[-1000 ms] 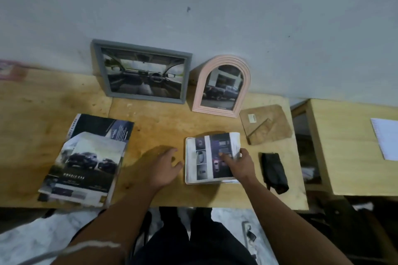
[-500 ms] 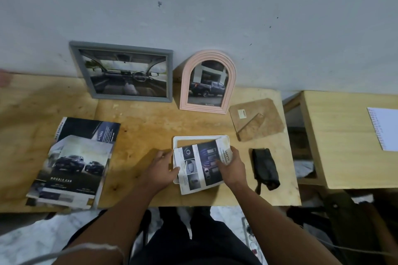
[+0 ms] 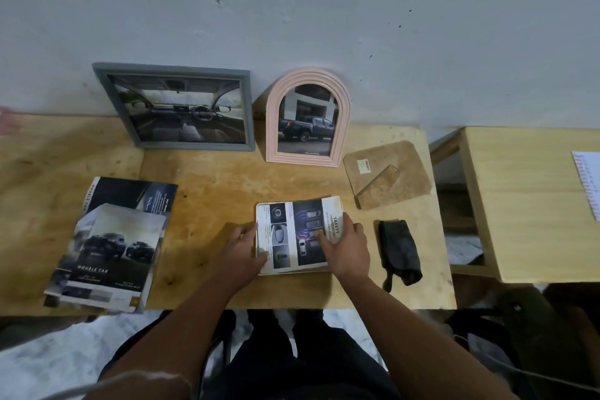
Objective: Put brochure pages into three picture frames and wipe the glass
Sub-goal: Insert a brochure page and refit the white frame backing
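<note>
Both hands lie flat: left hand (image 3: 245, 248) steadies, right hand (image 3: 345, 245) presses the page (image 3: 293, 234) into the third frame (image 3: 259, 208) near the worktop's (image 3: 227, 191) front edge; backing (image 3: 388, 172) probably goes next.

We see a wooden bench (image 3: 207, 191) against a grey wall (image 3: 324, 10). Right of the bench stands a second pale wooden table (image 3: 526, 204), carrying a white written sheet (image 3: 589, 182).
</note>
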`<state>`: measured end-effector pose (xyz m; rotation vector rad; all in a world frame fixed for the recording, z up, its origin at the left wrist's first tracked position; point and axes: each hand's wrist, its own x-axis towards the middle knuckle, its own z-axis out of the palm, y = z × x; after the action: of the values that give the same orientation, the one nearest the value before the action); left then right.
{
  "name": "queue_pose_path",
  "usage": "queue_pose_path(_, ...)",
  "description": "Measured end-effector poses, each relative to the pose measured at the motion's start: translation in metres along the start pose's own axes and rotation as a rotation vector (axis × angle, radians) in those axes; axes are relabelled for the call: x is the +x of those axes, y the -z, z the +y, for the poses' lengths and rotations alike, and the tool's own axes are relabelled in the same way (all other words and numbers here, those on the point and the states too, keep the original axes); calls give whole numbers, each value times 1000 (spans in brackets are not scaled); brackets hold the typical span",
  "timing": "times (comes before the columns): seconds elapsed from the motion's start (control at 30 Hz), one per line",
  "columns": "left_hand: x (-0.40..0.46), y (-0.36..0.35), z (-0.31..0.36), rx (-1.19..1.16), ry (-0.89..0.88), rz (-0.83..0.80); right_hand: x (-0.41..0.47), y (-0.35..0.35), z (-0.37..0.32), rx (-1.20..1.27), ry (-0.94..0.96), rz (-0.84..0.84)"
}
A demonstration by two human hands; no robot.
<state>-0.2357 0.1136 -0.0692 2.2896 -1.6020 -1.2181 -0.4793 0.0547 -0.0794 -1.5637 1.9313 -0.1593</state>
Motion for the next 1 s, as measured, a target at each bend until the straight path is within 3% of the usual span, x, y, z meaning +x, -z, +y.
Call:
queue_pose_path(0.13,2,-2,2,-5,20,20,1,11,7,-225,32,-29)
queue_pose_path(0.3,2,-9,10,138,-40,72,11,36,24,-277,102,-49)
queue_pose_path(0.5,8,-19,25,323,-10,48,75,92,46,-78,-94,116)
queue_pose_path(0.63,12,-25,36,407,50,5,136,123,54,-31,-279,74)
queue_pose_path(0.77,14,-25,38,499,54,-31,172,130,52,-144,-388,-32)
queue_pose_path(1.0,16,-22,37,512,43,-49,185,130,60,-281,-382,-29)
